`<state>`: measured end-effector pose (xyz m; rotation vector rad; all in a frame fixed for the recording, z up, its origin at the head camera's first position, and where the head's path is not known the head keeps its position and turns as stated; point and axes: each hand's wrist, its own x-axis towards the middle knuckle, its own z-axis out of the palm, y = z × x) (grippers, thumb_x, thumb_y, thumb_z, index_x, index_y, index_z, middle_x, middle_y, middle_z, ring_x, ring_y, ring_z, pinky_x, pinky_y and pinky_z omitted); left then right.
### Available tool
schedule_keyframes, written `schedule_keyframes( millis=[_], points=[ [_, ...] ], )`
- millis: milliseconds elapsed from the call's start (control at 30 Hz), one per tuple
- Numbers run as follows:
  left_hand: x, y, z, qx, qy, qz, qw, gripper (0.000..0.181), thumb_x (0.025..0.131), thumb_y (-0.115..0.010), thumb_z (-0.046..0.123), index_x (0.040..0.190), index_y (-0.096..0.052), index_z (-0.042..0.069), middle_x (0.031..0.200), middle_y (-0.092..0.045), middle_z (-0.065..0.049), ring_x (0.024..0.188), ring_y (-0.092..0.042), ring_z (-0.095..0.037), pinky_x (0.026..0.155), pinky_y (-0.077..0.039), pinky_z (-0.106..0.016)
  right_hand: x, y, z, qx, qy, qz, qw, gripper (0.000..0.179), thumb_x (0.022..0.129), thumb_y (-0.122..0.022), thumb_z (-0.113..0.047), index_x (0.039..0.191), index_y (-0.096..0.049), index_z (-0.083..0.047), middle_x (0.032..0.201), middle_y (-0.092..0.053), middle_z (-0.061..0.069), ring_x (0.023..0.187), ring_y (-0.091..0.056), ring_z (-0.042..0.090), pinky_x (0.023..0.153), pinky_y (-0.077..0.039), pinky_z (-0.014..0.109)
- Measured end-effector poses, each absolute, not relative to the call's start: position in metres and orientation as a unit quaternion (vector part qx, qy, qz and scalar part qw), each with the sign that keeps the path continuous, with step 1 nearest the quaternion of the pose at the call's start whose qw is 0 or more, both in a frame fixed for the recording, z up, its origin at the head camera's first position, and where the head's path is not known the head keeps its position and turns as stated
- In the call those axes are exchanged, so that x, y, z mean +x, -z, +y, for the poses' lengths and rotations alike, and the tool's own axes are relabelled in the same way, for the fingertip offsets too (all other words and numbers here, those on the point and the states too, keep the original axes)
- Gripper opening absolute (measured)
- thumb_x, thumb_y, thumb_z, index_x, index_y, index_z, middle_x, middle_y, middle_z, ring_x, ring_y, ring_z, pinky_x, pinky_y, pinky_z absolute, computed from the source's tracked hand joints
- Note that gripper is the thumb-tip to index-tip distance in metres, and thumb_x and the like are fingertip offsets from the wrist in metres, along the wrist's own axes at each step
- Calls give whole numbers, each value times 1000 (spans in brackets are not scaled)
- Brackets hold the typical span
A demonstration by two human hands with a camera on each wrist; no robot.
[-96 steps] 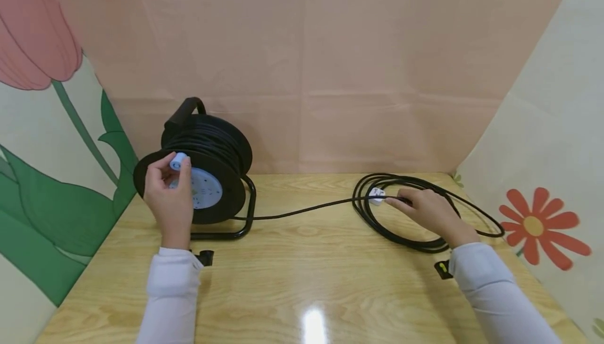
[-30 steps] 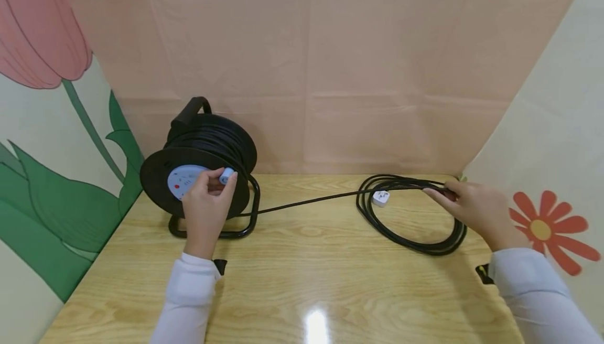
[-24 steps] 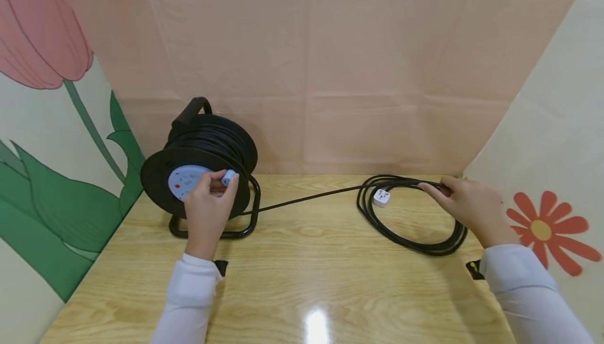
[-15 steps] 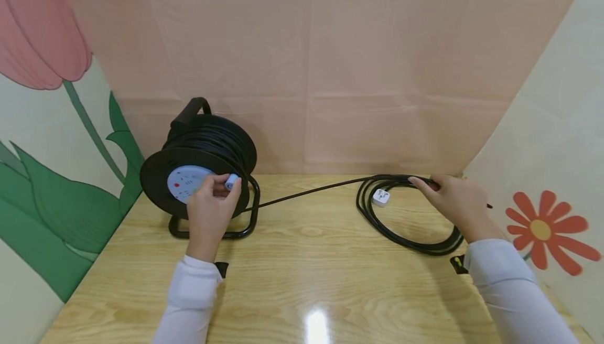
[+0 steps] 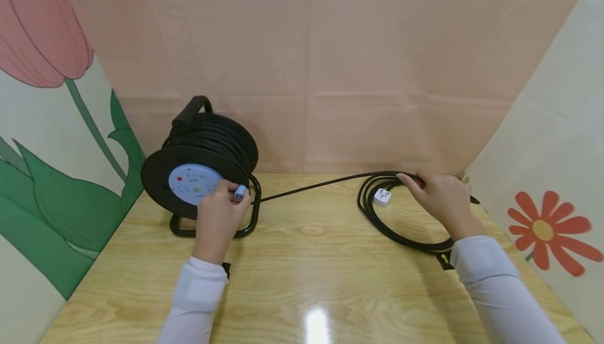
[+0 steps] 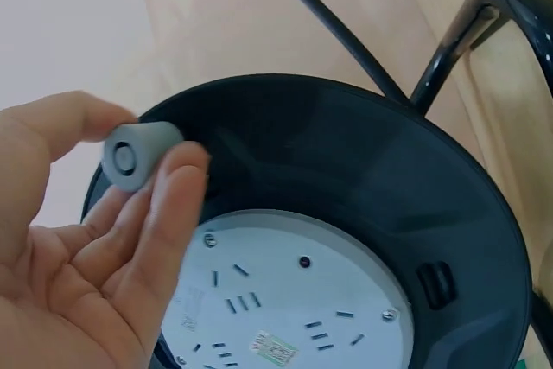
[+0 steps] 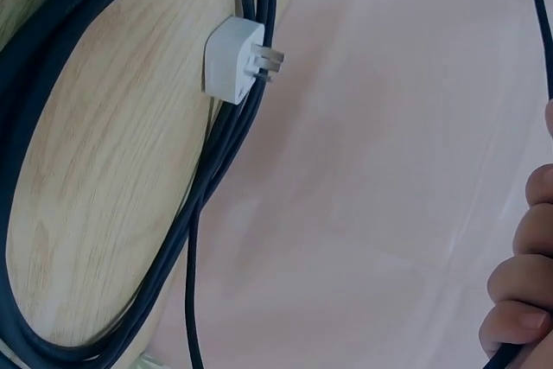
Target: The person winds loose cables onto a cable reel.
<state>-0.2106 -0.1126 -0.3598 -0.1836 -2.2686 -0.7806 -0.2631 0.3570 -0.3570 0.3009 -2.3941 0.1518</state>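
On the left of the table stands a black cable reel [image 5: 160, 197] with a pale blue socket panel [image 5: 194, 176]. My left hand [image 5: 219, 219] pinches the reel's grey-blue crank knob [image 6: 143, 155] between thumb and fingers, at the lower right of the disc in the head view. A black cable [image 5: 325, 182] runs taut from the reel to my right hand [image 5: 443, 200], whose fingers curl round it. Below that hand lies a loose coil [image 5: 391, 235] of the same cable, with a white plug [image 7: 229, 62] at its inner edge.
The wooden table [image 5: 302, 270] has a pink-papered wall [image 5: 302, 71] right behind it. Painted flower panels close in both sides, a tulip [image 5: 42, 34] at left and a red flower [image 5: 549, 231] at right. The reel rests on a tubular black stand [image 5: 247, 231].
The knob and my left hand have travelled clockwise from the disc's upper left to its lower right. My right hand went right, then came back left, gripping the cable. The plug stayed nearly in place.
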Motion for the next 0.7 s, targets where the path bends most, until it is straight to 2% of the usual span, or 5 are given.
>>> schedule_keyframes(
  millis=[233,433,567,700],
  points=[
    [-209,360,-111,-57,284,-902,320,25,91,-73,22,96,-68,-2,69,-68,-10,54,-62,-23,49,-52,-40,-264,355,351,168,-28,-902,396,53,86,-75,-47,62,-36,-21,47,-22,-11,35,-25,16,35,-15,33],
    [-209,363,-115,-44,289,-919,266,25,90,-72,21,89,-68,-3,67,-66,-9,57,-63,-25,53,-53,-41,-262,357,348,171,-36,-905,387,54,83,-76,-53,60,-37,-23,48,-29,-10,36,-25,13,35,-16,32],
    [-211,365,-119,-39,295,-929,220,24,91,-71,20,83,-67,-2,64,-63,-7,58,-61,-25,56,-52,-41,-261,356,346,187,-40,-901,391,57,78,-79,-54,55,-35,-25,47,-27,-13,37,-24,11,36,-15,31],
    [-215,365,-125,-31,302,-939,160,28,92,-70,24,84,-69,-2,74,-67,-11,67,-64,-29,63,-54,-44,-259,355,342,208,-50,-903,373,58,77,-81,-51,56,-34,-25,48,-26,-13,39,-24,9,37,-15,30]
  ],
)
